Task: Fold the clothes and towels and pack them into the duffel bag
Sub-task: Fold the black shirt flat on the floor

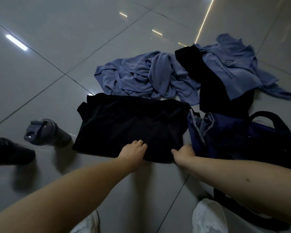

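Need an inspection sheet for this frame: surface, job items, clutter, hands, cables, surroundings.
Surface: glossy grey tiled floor, with light reflections.
Job's things: black garment lies flat in the centre; crumpled blue towel behind it; printed blue cloth lies over a second black item; navy bag at right.
Clutter: bottle on its side at left; black shoe at the left edge.
Hands: left hand rests on the black garment's near edge; right hand grips its near right corner.
Cables: nothing seen.
Surroundings: white legs or shoes at the bottom, cannot tell which.
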`<move>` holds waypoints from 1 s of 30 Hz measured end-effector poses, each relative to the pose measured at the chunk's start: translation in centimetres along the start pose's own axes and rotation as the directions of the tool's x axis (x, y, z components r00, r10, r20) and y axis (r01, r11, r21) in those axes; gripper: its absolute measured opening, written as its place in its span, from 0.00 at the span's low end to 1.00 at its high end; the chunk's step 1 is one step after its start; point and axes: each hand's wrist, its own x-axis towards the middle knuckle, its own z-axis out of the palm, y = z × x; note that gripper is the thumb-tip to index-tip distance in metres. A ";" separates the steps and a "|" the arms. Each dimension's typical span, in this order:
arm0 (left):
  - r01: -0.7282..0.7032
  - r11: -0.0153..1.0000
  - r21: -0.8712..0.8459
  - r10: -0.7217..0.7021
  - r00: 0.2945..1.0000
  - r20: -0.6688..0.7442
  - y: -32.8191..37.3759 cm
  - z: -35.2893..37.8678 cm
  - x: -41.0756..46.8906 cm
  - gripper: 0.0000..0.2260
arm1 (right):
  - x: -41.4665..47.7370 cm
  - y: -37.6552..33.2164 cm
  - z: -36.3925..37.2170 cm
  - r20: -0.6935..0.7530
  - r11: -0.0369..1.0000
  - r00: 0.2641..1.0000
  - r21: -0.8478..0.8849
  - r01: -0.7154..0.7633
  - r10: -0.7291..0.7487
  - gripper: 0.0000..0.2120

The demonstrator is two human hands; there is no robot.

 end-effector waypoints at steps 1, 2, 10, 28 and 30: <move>0.030 1.000 0.009 -0.030 1.000 0.005 0.2 0.3 0.2 0.18 | 0.3 0.1 0.2 0.017 0.999 0.999 0.044 -0.030 0.029 0.32; 0.039 0.999 0.020 -0.039 0.999 0.005 0.3 0.6 0.4 0.17 | 0.7 0.4 0.4 0.043 0.996 0.998 0.080 -0.047 0.043 0.31; -0.075 0.991 0.113 0.059 0.989 0.138 0.0 2.2 -1.4 0.13 | -1.3 1.8 0.7 0.235 0.960 0.967 0.231 -0.158 0.102 0.09; -0.104 0.966 -0.237 0.063 0.983 -0.173 9.5 5.1 -2.5 0.17 | -2.7 4.3 1.0 0.327 0.935 0.938 0.282 -0.215 0.118 0.07; -0.094 0.952 -0.290 0.033 0.977 -0.210 9.5 5.5 -2.3 0.14 | -2.1 4.1 1.2 0.329 0.936 0.937 0.278 -0.215 0.117 0.08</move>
